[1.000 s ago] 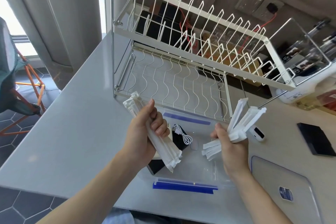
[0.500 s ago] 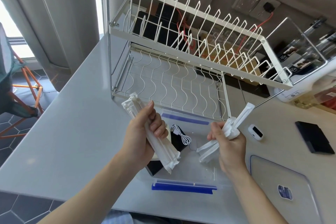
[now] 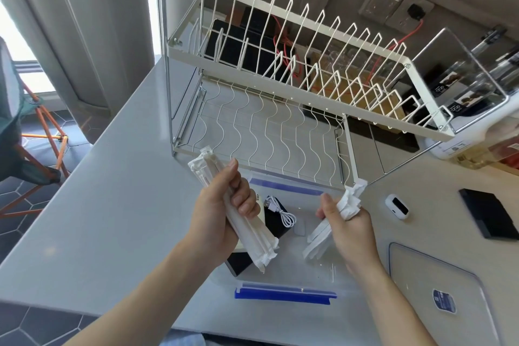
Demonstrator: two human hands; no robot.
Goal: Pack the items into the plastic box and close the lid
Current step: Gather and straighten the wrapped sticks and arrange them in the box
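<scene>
Right, head view only, so one pass. Both hands are loaded: our left hand [image 3: 222, 213] is clenched round a straight bundle of white wrapped sticks [image 3: 247, 229], held diagonally over the left part of the plastic box [image 3: 280, 270]. Our right hand [image 3: 351, 222] grips a second, scruffier bundle [image 3: 334, 219], folded or crumpled at the top and fanning out below the palm.

The box sits open on the bench [image 3: 112, 205], near its front edge, tucked against the foot of the dish rack [image 3: 280, 78]. Blue clips show on its near and far rims. Already inside: a dark block [image 3: 273, 222] with a white cable [image 3: 282, 209] coiled on it, towards the left end. The lid [image 3: 438, 289] lies flat on the bench just right of the box, towards the front right corner. A small white device [image 3: 396, 206] and a black slab [image 3: 490, 213] wait on the bench beyond the lid.

Advice for this step, as we judge it:
- Lay the sticks lengthwise along the box, flat, in the clear right portion. Don't stand them on the dark block.
- Straighten the right bundle first; a crumpled wad will likely ride high and foul the lid.
- Keep wrapper ends off the rim so the clips seat.
</scene>
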